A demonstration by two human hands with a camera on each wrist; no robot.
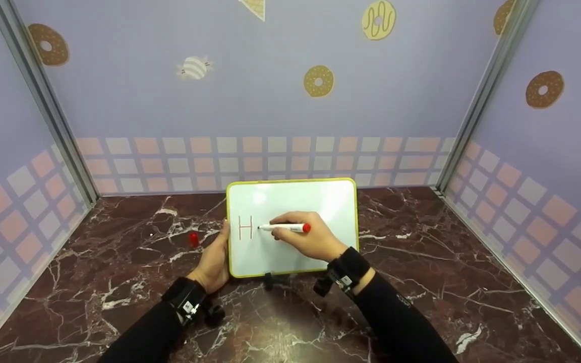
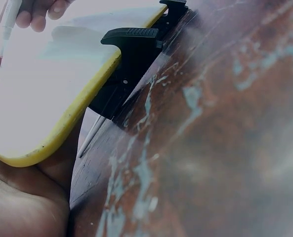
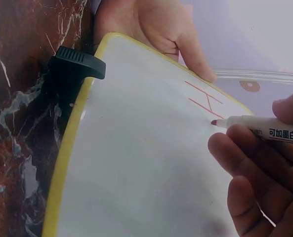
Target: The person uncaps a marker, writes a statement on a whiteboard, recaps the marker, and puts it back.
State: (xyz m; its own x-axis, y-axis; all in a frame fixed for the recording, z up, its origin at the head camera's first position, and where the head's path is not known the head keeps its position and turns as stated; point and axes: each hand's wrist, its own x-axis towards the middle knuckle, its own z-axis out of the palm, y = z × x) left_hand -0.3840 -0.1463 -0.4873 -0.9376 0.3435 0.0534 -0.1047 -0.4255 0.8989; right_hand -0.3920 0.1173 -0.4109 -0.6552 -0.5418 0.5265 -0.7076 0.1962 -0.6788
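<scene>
From my end I see the right hand (image 1: 315,239) pinching the marker (image 1: 288,228) between thumb and fingertips, its lower fingers loosely bent. The nib points left from that hand, just right of a red H (image 1: 245,227) written on the board (image 1: 295,199); I can't tell if it touches the surface. The marker's red rear end lies back over the same hand. I have the left hand (image 1: 213,262) at the board's left edge, its thumb straight along the yellow rim; its fingers are hidden behind the board, so I can't tell how far they are curled. The board stands tilted back on the table (image 1: 431,262), right of the left hand and behind the right hand. Left of the left thumb, I see the red cap (image 1: 193,239) on the table. In my left wrist view, 2 black clips (image 2: 131,49) hold the lower rim to the right of the left hand, and a thin rod (image 2: 92,136) shows past the nearer clip. Beyond both hands, I see the lilac wall (image 1: 250,106) with doughnuts above pink and white squares.
</scene>
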